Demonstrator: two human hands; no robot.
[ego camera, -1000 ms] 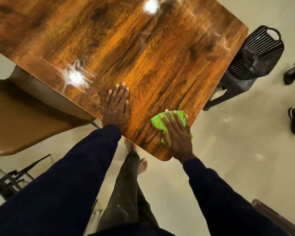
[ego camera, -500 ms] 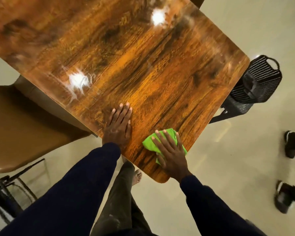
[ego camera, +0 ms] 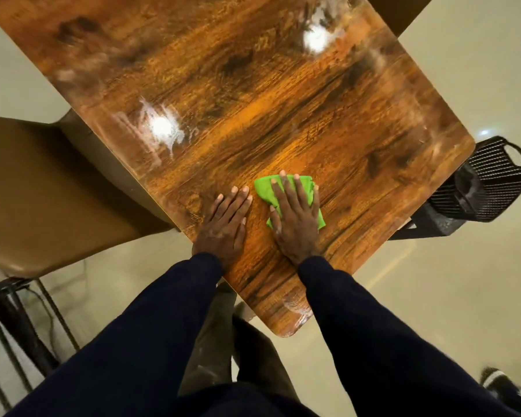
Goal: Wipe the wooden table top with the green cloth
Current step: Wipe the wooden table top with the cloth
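the right hand lay palm down with fingers spread, its grip pressing flat on the green cloth near the table corner, while the left hand rested flat just beside it, fingers together, both arms extended forward in dark sleeves.

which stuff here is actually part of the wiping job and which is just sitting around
Part of the job:
- green cloth, flat under the right hand
- wooden table top, with pale smears
- left hand, pressed flat on the table beside the cloth

Just around:
- brown chair at the left
- black plastic stool past the table's right corner
- shoe on the floor, lower right
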